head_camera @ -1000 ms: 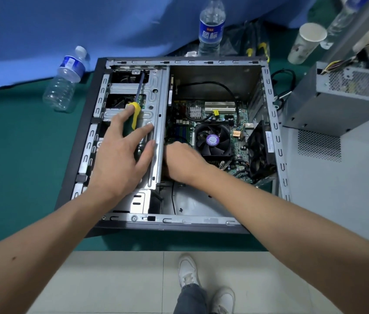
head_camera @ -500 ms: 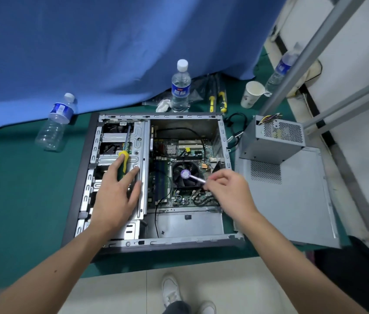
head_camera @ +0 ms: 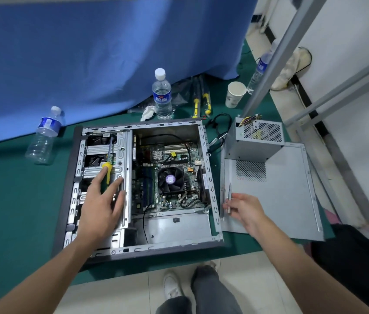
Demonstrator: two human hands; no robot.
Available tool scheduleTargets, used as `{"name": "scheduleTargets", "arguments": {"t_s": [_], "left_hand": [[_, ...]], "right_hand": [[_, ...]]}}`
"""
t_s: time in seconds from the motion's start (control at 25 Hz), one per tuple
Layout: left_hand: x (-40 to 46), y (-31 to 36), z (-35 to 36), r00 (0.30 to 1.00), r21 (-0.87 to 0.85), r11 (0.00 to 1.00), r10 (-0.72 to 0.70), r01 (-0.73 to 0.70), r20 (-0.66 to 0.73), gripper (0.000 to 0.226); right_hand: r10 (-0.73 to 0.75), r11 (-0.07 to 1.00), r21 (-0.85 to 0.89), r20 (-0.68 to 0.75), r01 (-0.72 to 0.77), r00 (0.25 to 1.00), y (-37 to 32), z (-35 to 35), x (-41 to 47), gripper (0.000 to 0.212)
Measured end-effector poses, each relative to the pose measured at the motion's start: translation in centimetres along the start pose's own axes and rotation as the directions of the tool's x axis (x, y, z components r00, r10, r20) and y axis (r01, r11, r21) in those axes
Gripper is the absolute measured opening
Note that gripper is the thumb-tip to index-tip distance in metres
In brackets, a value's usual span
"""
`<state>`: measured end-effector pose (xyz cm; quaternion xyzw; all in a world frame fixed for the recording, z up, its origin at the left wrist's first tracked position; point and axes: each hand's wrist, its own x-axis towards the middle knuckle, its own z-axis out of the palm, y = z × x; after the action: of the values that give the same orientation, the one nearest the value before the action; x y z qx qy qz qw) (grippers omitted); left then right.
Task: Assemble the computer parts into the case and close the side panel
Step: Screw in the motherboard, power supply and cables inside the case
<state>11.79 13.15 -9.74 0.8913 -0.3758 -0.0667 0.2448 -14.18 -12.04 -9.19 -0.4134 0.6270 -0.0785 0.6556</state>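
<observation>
1. The right hand [head_camera: 244,209] is hovering over the near left edge of the side panel [head_camera: 278,189], fingers curled, pinching a thin pale tool [head_camera: 229,198].
2. The left hand [head_camera: 102,200] is resting flat, fingers straight, on the drive cage [head_camera: 124,155] in the open case [head_camera: 210,184]; the yellow screwdriver [head_camera: 107,168] is lying under its fingertips.
3. The power supply [head_camera: 256,141] is sitting on the panel's far end.

One head-worn wide-angle view looks steeply down and forward from a standing person, well above the floor. The open computer case [head_camera: 138,189] lies centre frame, the person's shoes [head_camera: 174,288] at the bottom edge. Straight lines bow toward the edges, probably lens distortion; the far corners are soft.
</observation>
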Motion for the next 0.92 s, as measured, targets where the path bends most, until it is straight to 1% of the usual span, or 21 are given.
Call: {"name": "scheduleTargets", "arguments": {"t_s": [0.08,0.16,0.24,0.28,0.4,0.48,0.52,0.6,0.64,0.68,0.72,0.76,0.8,0.84,0.92], "left_hand": [[0.1,0.0,-0.1,1.000,0.000,1.000,-0.007,0.007,0.010,0.039],[0.1,0.0,-0.1,0.999,0.004,0.999,-0.033,0.033,0.022,0.038],[0.2,0.1,0.0,0.999,0.000,0.999,-0.048,0.048,0.021,0.037],[0.2,0.1,0.0,0.999,0.001,0.999,-0.045,0.045,0.019,0.037],[0.3,0.2,0.0,0.998,0.002,0.998,-0.064,0.064,0.027,0.036],[0.3,0.3,-0.1,0.997,-0.008,0.998,-0.068,0.068,0.022,0.036],[0.3,0.5,-0.1,0.998,-0.011,0.998,-0.062,0.062,0.020,0.036],[0.4,0.6,-0.2,0.998,-0.009,0.998,-0.059,0.059,0.023,0.036],[0.3,0.7,-0.2,0.998,-0.011,0.998,-0.061,0.061,0.027,0.036],[0.3,0.8,-0.2,0.998,-0.017,0.998,-0.064,0.064,0.029,0.036],[0.3,0.8,-0.2,0.997,-0.025,0.997,-0.065,0.066,0.030,0.036],[0.3,0.8,-0.2,0.997,-0.030,0.997,-0.065,0.066,0.031,0.036],[0.3,0.7,-0.3,0.998,-0.031,0.998,-0.062,0.063,0.033,0.037],[0.3,0.6,-0.4,0.998,-0.029,0.998,-0.058,0.059,0.037,0.038],[0.4,0.3,-0.3,0.998,-0.013,0.999,-0.049,0.050,0.044,0.042]], "right_hand": [[0.022,0.982,-0.187,0.007,-0.020,1.000,1.0,1.0,1.9,0.031],[0.014,0.939,-0.343,0.025,-0.005,1.000,2.0,2.2,3.6,0.025],[-0.027,0.885,-0.464,0.040,0.043,0.999,2.4,3.2,5.1,0.019],[-0.047,0.867,-0.496,0.017,0.049,0.999,2.5,3.6,5.6,0.018],[-0.030,0.887,-0.462,-0.043,0.007,0.999,2.5,4.4,5.7,0.033],[-0.053,0.860,-0.509,-0.028,0.031,0.998,2.2,4.0,4.9,0.030],[-0.075,0.868,-0.494,-0.037,0.047,0.996,1.8,3.6,4.6,0.027],[-0.166,0.913,-0.388,-0.067,0.127,0.984,-0.3,3.2,3.6,0.024],[-0.248,0.916,-0.344,-0.076,0.208,0.966,-1.9,3.4,3.1,0.024],[-0.348,0.890,-0.337,-0.069,0.307,0.935,-3.7,4.0,2.7,0.025],[-0.448,0.837,-0.371,-0.045,0.401,0.893,-5.5,4.9,2.5,0.027],[-0.528,0.768,-0.433,-0.010,0.473,0.849,-7.1,6.0,2.6,0.034],[-0.577,0.689,-0.516,0.034,0.509,0.816,-8.4,7.4,2.9,0.043],[-0.594,0.608,-0.604,0.086,0.516,0.800,-9.2,8.6,3.3,0.051],[-0.576,0.473,-0.723,0.179,0.504,0.798,-9.7,10.6,4.2,0.061]]}}
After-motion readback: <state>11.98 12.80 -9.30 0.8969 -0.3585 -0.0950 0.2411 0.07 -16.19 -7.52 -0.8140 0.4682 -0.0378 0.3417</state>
